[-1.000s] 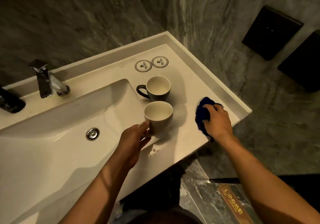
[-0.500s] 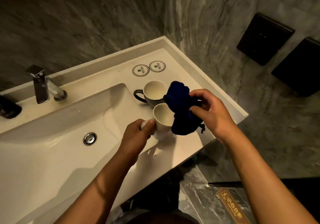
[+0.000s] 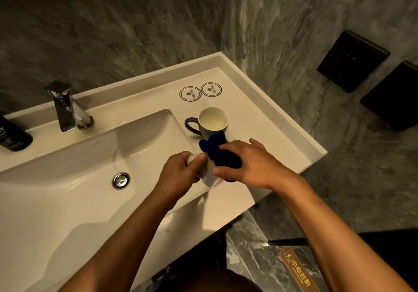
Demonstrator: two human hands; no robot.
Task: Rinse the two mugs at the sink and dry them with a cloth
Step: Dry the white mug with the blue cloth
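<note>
White sink counter [image 3: 267,133] set in a grey marble-walled corner [image 3: 158,31].

One head-worn wide-angle view looks steeply down from close above the left hand [image 3: 181,173] and right hand [image 3: 253,167]; the sink [image 3: 67,201] spreads leftward from the fingertips, the wall beyond them

Two round coasters [image 3: 200,91] near the counter's back right corner; a dark bottle [image 3: 12,134] at its left edge.

Dim warm light, soft shadows, edges warped.
</note>
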